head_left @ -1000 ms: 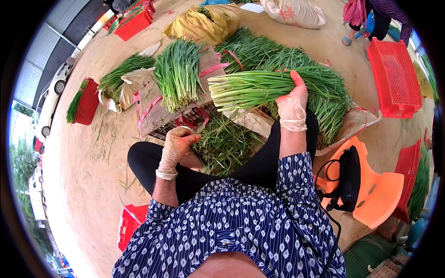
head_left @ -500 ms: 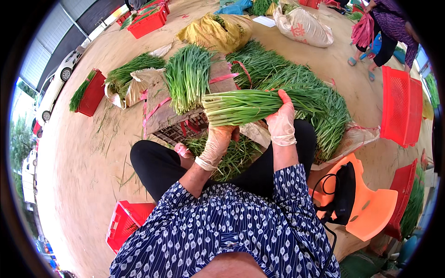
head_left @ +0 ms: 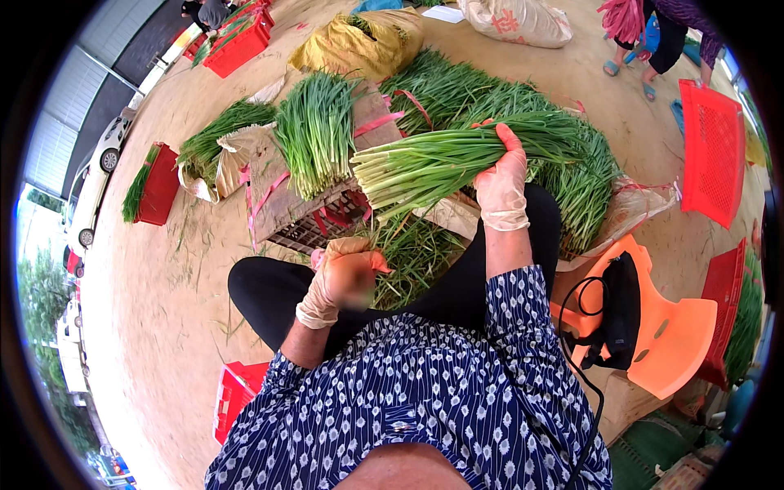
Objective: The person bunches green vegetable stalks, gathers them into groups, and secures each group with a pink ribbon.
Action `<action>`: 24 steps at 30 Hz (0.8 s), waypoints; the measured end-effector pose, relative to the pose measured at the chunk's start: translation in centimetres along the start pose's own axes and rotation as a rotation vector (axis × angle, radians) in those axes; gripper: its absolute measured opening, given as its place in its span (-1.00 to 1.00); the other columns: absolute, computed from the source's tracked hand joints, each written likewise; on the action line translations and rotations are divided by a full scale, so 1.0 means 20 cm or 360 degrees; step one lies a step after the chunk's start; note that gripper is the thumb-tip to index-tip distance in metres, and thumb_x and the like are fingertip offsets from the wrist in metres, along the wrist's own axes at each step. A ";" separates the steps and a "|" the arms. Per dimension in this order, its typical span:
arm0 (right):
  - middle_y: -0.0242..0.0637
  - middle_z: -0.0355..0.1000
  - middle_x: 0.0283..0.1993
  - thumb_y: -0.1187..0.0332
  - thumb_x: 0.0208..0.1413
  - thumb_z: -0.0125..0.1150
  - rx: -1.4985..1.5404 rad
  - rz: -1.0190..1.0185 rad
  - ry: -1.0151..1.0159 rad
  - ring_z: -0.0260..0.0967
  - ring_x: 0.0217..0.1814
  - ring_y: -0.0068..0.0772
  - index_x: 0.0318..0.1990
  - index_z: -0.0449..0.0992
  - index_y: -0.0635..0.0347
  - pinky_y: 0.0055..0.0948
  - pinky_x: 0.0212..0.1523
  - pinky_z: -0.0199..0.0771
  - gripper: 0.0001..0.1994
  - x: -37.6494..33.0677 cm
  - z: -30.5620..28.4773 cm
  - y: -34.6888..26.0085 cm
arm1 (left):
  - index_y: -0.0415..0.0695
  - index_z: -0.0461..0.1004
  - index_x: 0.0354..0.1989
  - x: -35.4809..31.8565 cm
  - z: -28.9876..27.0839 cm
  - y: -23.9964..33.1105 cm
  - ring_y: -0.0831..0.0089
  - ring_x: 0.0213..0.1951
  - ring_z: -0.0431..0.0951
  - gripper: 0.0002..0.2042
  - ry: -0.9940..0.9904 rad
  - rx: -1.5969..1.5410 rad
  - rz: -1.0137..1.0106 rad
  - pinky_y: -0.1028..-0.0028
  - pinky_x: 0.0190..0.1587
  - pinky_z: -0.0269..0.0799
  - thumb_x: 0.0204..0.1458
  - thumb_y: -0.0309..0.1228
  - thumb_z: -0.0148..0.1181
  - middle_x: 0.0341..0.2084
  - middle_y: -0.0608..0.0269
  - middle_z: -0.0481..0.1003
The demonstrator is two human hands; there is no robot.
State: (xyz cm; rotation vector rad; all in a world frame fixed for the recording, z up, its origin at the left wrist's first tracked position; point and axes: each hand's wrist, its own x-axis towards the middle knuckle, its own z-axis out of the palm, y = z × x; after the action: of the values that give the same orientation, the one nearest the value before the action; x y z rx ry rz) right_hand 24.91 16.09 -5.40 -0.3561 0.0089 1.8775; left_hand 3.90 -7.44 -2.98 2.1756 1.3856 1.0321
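Note:
My right hand (head_left: 501,181), in a pale glove with reddish fingertips, grips a thick bunch of green chives (head_left: 433,167). The pale stem ends point left and the leaves trail right. Below those stem ends, over my lap, is my gloved left hand (head_left: 347,273), apart from the bunch. A smear hides its palm and most of its fingers, so I cannot tell if anything is in it. Another bunch of chives (head_left: 317,135) lies on a board-topped crate (head_left: 273,200) just ahead. To the right spreads a large heap of chives (head_left: 498,102).
Loose leaves (head_left: 412,261) lie between my knees. An orange chair (head_left: 665,347) with a black bag (head_left: 618,310) stands at my right, near a red basket (head_left: 710,155). Ahead are a yellow sack (head_left: 359,49) and a white sack (head_left: 518,20). Another person (head_left: 665,41) is at the far right.
My left hand has come off the bunch and moved down and left toward my lap. My right hand still holds the chives. The whole view has shifted slightly.

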 end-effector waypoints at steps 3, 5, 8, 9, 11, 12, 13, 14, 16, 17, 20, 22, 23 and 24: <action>-0.20 0.52 -0.26 0.37 0.14 0.22 0.0060 -0.0234 0.0075 0.50 -0.18 -0.17 -0.27 0.51 0.22 -0.06 0.01 0.54 -0.89 0.03 0.01 -0.06 | -0.23 0.57 -0.48 -0.18 -0.06 0.01 0.55 -0.58 0.41 -0.99 0.0217 -0.0473 -0.0619 0.52 -0.53 0.25 -0.08 -0.59 0.24 -0.61 0.34 0.44; -0.23 0.52 -0.26 0.37 0.14 0.23 0.0006 -0.0319 0.0012 0.49 -0.17 -0.20 -0.25 0.51 0.20 -0.09 0.01 0.53 -0.89 0.02 0.00 -0.10 | -0.26 0.62 -0.39 -0.26 -0.12 -0.04 0.61 -0.53 0.43 -0.92 0.0028 -0.0260 -0.0814 0.57 -0.47 0.29 0.07 -0.56 0.20 -0.52 0.33 0.48; -0.26 0.52 -0.25 0.39 0.13 0.26 0.0020 -0.0380 0.0025 0.49 -0.16 -0.21 -0.21 0.51 0.19 -0.13 0.02 0.53 -0.87 0.01 0.02 -0.11 | -0.22 0.66 -0.22 -0.32 -0.11 -0.14 0.52 -0.44 0.47 -0.87 -0.0088 0.0103 -0.1344 0.51 -0.33 0.38 0.10 -0.55 0.23 -0.37 0.29 0.53; -0.27 0.52 -0.24 0.40 0.13 0.26 0.0030 -0.0392 0.0033 0.49 -0.16 -0.21 -0.20 0.50 0.20 -0.14 0.02 0.53 -0.87 0.02 0.02 -0.09 | -0.21 0.65 -0.18 -0.31 -0.08 -0.16 0.50 -0.40 0.48 -0.85 -0.0080 0.0599 -0.1073 0.49 -0.29 0.40 0.11 -0.54 0.24 -0.35 0.29 0.54; -0.28 0.51 -0.23 0.42 0.13 0.26 0.0047 -0.0430 0.0046 0.49 -0.16 -0.22 -0.18 0.50 0.20 -0.15 0.02 0.54 -0.87 0.03 0.01 -0.06 | -0.21 0.64 -0.11 -0.23 -0.01 -0.17 0.44 -0.33 0.51 -0.81 0.0220 0.0702 -0.0779 0.47 -0.22 0.43 0.11 -0.54 0.27 -0.33 0.25 0.55; -0.30 0.51 -0.23 0.45 0.14 0.26 0.0031 -0.0381 -0.0005 0.50 -0.16 -0.22 -0.14 0.49 0.20 -0.17 0.01 0.55 -0.85 0.00 0.03 -0.04 | -0.21 0.63 -0.08 -0.13 0.04 -0.12 0.40 -0.30 0.52 -0.79 0.0504 0.0320 -0.0786 0.46 -0.20 0.43 0.10 -0.53 0.28 -0.33 0.22 0.55; -0.31 0.51 -0.23 0.45 0.14 0.25 0.0024 -0.0361 0.0005 0.50 -0.16 -0.22 -0.14 0.49 0.20 -0.17 0.01 0.55 -0.84 -0.02 0.03 -0.02 | -0.21 0.61 -0.06 -0.03 0.09 -0.07 0.35 -0.27 0.53 -0.77 0.0782 -0.0069 -0.0771 0.46 -0.18 0.44 0.10 -0.53 0.30 -0.33 0.18 0.56; -0.31 0.51 -0.23 0.45 0.15 0.25 0.0014 -0.0341 0.0013 0.50 -0.16 -0.22 -0.13 0.49 0.21 -0.17 0.01 0.56 -0.84 -0.02 0.03 0.00 | -0.22 0.61 -0.07 0.06 0.11 0.00 0.32 -0.28 0.55 -0.78 0.0796 0.0065 -0.0701 0.45 -0.17 0.45 0.10 -0.53 0.30 -0.33 0.14 0.57; -0.30 0.50 -0.22 0.44 0.16 0.24 -0.0014 -0.0329 0.0009 0.50 -0.16 -0.21 -0.10 0.49 0.21 -0.15 0.00 0.56 -0.83 0.00 0.02 0.03 | -0.21 0.62 -0.10 0.19 0.16 0.06 0.30 -0.29 0.60 -0.79 0.0752 0.0390 -0.0584 0.43 -0.18 0.47 0.08 -0.53 0.32 -0.36 0.10 0.60; -0.29 0.50 -0.22 0.45 0.16 0.23 -0.0034 -0.0343 0.0025 0.50 -0.17 -0.21 -0.09 0.49 0.22 -0.15 -0.01 0.56 -0.82 -0.01 0.03 0.05 | -0.22 0.62 -0.12 0.23 0.20 0.05 0.32 -0.31 0.61 -0.81 0.0740 0.0475 -0.0520 0.43 -0.21 0.48 0.08 -0.52 0.33 -0.39 0.13 0.60; -0.25 0.49 -0.22 0.49 0.16 0.22 -0.0092 -0.0396 -0.0007 0.50 -0.18 -0.21 -0.02 0.48 0.28 -0.15 -0.03 0.55 -0.76 -0.02 0.04 0.09 | -0.20 0.62 -0.18 0.28 0.22 0.12 0.24 -0.32 0.61 -0.84 0.0764 0.0231 -0.0504 0.40 -0.25 0.50 0.07 -0.49 0.35 -0.36 0.08 0.59; -0.25 0.49 -0.21 0.52 0.15 0.22 -0.0156 -0.0441 -0.0041 0.50 -0.18 -0.20 -0.01 0.48 0.30 -0.15 -0.04 0.55 -0.75 -0.03 0.04 0.09 | -0.17 0.62 -0.18 0.33 0.17 0.17 0.25 -0.33 0.61 -0.84 0.0820 0.0378 -0.0434 0.38 -0.26 0.50 0.06 -0.49 0.36 -0.37 0.10 0.58; -0.24 0.49 -0.21 0.53 0.14 0.22 -0.0190 -0.0457 -0.0059 0.50 -0.18 -0.20 -0.01 0.48 0.31 -0.15 -0.04 0.55 -0.75 -0.03 0.04 0.10 | -0.16 0.62 -0.19 0.36 0.15 0.16 0.25 -0.33 0.61 -0.84 0.0852 0.0453 -0.0403 0.38 -0.27 0.50 0.05 -0.49 0.37 -0.38 0.11 0.57; -0.22 0.49 -0.20 0.54 0.13 0.23 -0.0204 -0.0461 -0.0051 0.50 -0.17 -0.18 0.01 0.48 0.33 -0.14 -0.04 0.56 -0.73 -0.04 0.05 0.10 | -0.12 0.63 -0.20 0.39 0.13 0.11 0.24 -0.36 0.59 -0.84 0.0868 0.0582 -0.0266 0.34 -0.29 0.50 0.02 -0.50 0.38 -0.41 0.16 0.54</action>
State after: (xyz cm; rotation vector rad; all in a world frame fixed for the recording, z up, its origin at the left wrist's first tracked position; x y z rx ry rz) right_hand 23.12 14.88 -4.64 -0.3935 -0.1766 1.6000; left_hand 9.15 -1.27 -0.24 2.0409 2.1027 1.4724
